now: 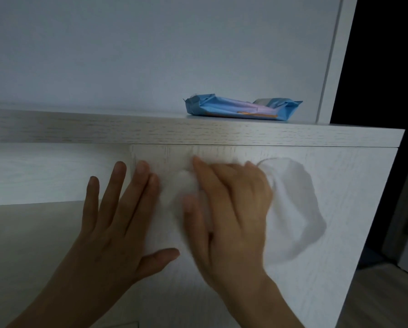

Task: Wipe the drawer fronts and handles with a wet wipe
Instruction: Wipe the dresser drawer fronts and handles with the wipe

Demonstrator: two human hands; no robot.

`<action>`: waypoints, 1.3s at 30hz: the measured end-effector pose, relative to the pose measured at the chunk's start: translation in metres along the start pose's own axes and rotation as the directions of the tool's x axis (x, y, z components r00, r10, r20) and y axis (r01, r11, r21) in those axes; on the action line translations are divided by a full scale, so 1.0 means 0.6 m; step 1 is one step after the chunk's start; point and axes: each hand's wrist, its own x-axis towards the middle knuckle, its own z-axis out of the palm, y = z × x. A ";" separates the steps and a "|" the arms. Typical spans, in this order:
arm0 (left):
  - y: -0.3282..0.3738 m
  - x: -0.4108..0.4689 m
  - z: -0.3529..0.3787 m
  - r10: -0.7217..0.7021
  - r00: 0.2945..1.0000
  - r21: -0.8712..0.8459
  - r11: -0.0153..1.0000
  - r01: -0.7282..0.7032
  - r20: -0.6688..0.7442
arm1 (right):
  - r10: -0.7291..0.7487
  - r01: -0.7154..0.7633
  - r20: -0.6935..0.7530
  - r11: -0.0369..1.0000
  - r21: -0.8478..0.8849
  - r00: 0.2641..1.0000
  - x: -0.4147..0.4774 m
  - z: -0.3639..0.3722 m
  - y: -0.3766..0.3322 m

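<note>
A white wood-grain drawer front [328,185] fills the middle of the head view, under the unit's top slab. My right hand [229,209] presses a bunched white wet wipe [186,183] flat against that front near its upper edge; the hand is motion-blurred. Most of the wipe is hidden under the palm. My left hand [117,214] lies flat on the front just left of the wipe, fingers straight and spread, holding nothing. No handle shows in this view.
A blue pack of wet wipes [243,110] lies on the unit's top [79,129] towards the right. A white wall stands behind. The unit's right edge [373,209] borders a dark doorway and a strip of wooden floor [382,299].
</note>
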 end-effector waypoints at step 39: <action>0.000 0.000 0.003 0.006 1.000 0.018 1.000 -0.005 -0.007 | -0.088 0.095 0.086 0.992 -0.083 0.992 0.004 -0.009 0.025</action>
